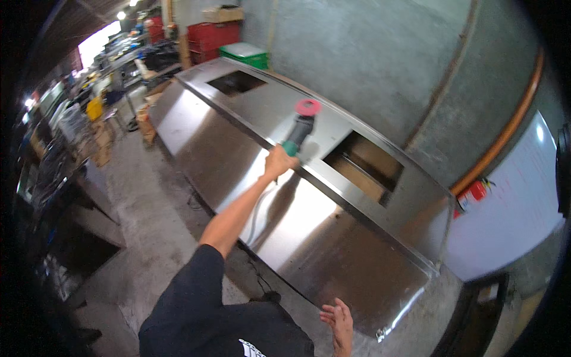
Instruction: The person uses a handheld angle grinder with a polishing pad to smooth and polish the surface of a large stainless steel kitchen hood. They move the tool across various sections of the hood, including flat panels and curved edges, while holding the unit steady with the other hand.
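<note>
My left hand (278,163) is wrapped round the green rear of an angle grinder (301,129) with a dark body. Its pinkish-red disc (308,107) is at the far end, over the top of a long stainless steel counter (333,128). Whether the disc touches the metal, I cannot tell. A pale cord (256,221) runs down from the tool across the shiny front panel. Low in the picture, my right hand (339,324) holds nothing, its fingers loosely bent and apart, close to the panel's lower edge.
Two rectangular openings are cut in the counter, a smaller far one (236,83) and a larger near one (364,166). Behind stands a grey wall (369,53). A red fire extinguisher (473,195) and a whiteboard (505,208) are at right. Clutter lines the left; a cable (257,271) lies below.
</note>
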Motion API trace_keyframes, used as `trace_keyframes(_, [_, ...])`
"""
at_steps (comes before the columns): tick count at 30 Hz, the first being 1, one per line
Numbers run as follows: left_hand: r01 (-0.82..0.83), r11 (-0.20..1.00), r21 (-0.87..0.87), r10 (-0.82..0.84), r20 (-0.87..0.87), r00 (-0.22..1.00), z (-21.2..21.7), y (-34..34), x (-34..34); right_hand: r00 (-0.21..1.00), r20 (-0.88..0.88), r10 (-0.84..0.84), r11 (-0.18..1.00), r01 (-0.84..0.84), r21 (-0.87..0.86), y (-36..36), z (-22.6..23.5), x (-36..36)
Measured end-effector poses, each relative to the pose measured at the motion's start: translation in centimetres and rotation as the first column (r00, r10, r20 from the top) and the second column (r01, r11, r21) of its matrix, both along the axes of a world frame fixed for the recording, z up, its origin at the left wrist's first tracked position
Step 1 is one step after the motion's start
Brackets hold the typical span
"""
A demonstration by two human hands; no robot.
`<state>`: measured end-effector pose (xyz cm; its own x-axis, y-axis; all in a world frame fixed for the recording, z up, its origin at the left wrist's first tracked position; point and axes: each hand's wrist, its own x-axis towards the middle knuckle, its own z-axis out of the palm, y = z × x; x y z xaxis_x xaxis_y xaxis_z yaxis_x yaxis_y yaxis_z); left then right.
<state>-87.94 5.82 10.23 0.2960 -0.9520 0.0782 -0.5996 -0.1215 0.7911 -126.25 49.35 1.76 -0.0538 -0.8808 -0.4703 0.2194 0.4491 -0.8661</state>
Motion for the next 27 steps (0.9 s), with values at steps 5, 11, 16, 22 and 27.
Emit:
trace_keyframes(5, [-0.097, 0.995, -0.001, 0.096, 0.134, 0.986, 0.3, -1.9, 0.4, 1.000, -0.004, -0.028, 1.000, 0.028, 0.005, -0.9, 0.9, 0.5])
trace_keyframes(11, [-0.106, 0.994, -0.002, 0.103, 0.243, 0.965, -1.2, -2.6, -0.5, 0.990, -0.033, -0.140, 0.987, 0.142, 0.068, 1.4, -1.4, -1.7])
trace_keyframes(16, [-0.131, 0.991, -0.007, 0.126, 0.328, 0.936, -3.5, -3.9, -0.1, 0.983, -0.036, -0.178, 0.982, 0.180, 0.062, 2.9, -2.8, -2.4])
trace_keyframes(22, [-0.080, 0.994, 0.070, 0.049, 0.362, 0.931, -2.8, -4.5, 0.6, 0.976, -0.003, -0.216, 0.974, 0.215, 0.065, 3.6, -2.5, -2.5])
trace_keyframes(27, [-0.069, 0.990, 0.121, 0.020, 0.371, 0.929, -1.8, -4.4, 0.7, 0.970, -0.016, -0.242, 0.968, 0.242, 0.065, 4.0, -2.5, -2.7])
